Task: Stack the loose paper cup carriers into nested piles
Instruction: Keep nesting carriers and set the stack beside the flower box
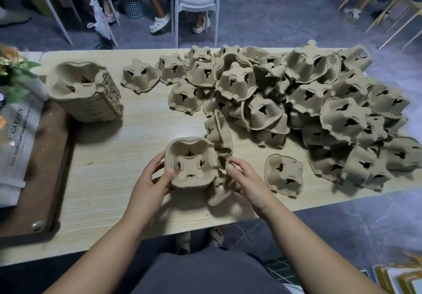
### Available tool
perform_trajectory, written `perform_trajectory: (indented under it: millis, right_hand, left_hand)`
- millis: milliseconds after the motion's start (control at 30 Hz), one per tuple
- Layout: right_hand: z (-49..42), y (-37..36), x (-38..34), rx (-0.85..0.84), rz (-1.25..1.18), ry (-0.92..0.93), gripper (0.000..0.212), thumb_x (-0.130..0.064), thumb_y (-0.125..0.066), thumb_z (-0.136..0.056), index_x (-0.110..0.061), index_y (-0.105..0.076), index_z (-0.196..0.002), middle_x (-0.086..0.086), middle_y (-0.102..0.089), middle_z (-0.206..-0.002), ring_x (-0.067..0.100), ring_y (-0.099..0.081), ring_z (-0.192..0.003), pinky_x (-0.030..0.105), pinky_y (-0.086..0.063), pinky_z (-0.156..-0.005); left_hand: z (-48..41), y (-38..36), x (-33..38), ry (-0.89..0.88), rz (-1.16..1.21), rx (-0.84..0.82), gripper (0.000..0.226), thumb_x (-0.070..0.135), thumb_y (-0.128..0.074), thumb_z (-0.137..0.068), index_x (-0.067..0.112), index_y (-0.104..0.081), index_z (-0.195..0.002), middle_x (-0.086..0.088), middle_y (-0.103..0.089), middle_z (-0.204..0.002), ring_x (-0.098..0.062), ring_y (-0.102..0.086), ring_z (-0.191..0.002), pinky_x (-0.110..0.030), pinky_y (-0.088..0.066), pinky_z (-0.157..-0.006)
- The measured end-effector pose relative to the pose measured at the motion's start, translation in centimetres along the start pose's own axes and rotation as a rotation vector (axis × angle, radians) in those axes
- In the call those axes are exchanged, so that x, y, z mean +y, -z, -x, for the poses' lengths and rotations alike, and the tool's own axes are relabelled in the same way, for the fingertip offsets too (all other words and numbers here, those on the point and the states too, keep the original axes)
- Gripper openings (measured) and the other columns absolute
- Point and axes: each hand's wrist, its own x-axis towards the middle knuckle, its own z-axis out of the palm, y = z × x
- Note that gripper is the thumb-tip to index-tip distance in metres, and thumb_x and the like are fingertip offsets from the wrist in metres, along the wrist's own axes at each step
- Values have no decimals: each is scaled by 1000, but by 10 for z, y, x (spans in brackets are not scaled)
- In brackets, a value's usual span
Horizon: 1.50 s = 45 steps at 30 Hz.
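Note:
My left hand [152, 180] grips the left rim of a brown pulp cup carrier [190, 163], held open side up just above the table's near middle. My right hand [246, 180] reaches in from the right, its fingers curled around other carriers [220, 185] tucked beside and under the held one. A tall nested pile of carriers [88, 92] stands at the far left of the table. A big heap of loose carriers [308, 102], most upside down, covers the right half. One single carrier [284, 175] lies near the front edge to the right of my hands.
The light wooden table [118, 179] has bare room between the pile and the heap. A brown tray [43, 168] with newspaper and flowers [13, 65] sits at the left edge. White chairs [194, 3] and seated people's legs are beyond the far edge.

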Motion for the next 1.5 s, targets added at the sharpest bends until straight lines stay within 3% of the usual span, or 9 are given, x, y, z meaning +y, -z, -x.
perform_trajectory:
  millis: [367, 500, 600, 733, 967, 1100, 1233, 1367, 1500]
  right_hand:
    - [-8, 27, -3, 425, 548, 104, 13, -21, -64, -87, -13, -66, -97, -3, -62, -87, 15, -58, -86, 21, -34, -71]
    - [6, 64, -21, 552, 269, 137, 4, -18, -68, -85, -18, -69, -89, -4, -67, -80, 17, -62, -81, 29, -46, -74]
    - [16, 68, -46, 458, -105, 133, 5, -18, -67, -85, -22, -69, -85, -6, -69, -75, 9, -61, -70, 25, -47, -58]
    - [7, 34, -63, 300, -138, 125, 6, -14, -68, -84, -20, -66, -83, -9, -68, -67, -2, -59, -55, 16, -45, -43]
    - [-37, -29, -57, 227, 47, 216, 16, -12, -75, -78, -22, -62, -77, 0, -62, -71, 10, -55, -63, 24, -44, -56]
    - [-44, -32, -51, 293, 339, 304, 12, -27, -75, -78, -25, -66, -85, -10, -64, -80, 5, -56, -75, 21, -45, -71]
    - [-46, -16, -41, 378, 315, 388, 12, -27, -68, -84, -25, -63, -96, -4, -63, -100, 6, -57, -91, 10, -40, -73]
    - [-60, 5, -19, 456, 312, 254, 27, -33, -63, -88, -18, -60, -110, -1, -57, -114, 10, -53, -100, 12, -38, -72]
    - [-75, -1, -11, 229, 130, 54, 34, -34, -72, -80, -25, -56, -109, 1, -54, -118, 23, -59, -90, 26, -48, -52]
  left_hand:
    - [-1, 2, -2, 18, 41, 6, 38, 16, -56, -95, 39, -54, -125, 7, -58, -127, -8, -65, -103, -35, -55, -87]
    - [-1, 2, -1, 30, 48, 7, 36, 17, -56, -95, 41, -55, -122, 9, -58, -124, -8, -65, -102, -35, -55, -85]
    - [-2, 2, 2, 44, 38, -10, 35, 16, -56, -96, 45, -56, -115, 7, -59, -125, -10, -65, -101, -36, -55, -85]
    - [-5, 3, 3, 73, 42, -30, 31, 19, -52, -98, 44, -58, -115, 3, -60, -125, -16, -66, -104, -32, -55, -80]
    - [-2, 0, 12, 105, 65, -8, 33, 44, -29, -101, 40, -56, -119, 21, -60, -111, -9, -66, -97, -34, -53, -87]
    - [0, -1, 13, 108, 78, -15, 20, 41, -45, -96, 42, -62, -107, 18, -70, -100, -10, -68, -96, -32, -53, -85]
    - [1, 5, 9, 81, 34, -27, 30, 27, -60, -89, 45, -59, -114, 7, -61, -123, -12, -65, -105, -30, -54, -82]
    - [2, 5, 8, 65, 50, -16, 35, 19, -59, -91, 41, -58, -118, 6, -61, -124, -7, -67, -98, -25, -54, -75]
    - [2, 7, 7, 60, 47, 16, 37, 15, -59, -92, 36, -59, -123, 5, -62, -124, -5, -68, -95, -30, -55, -79]
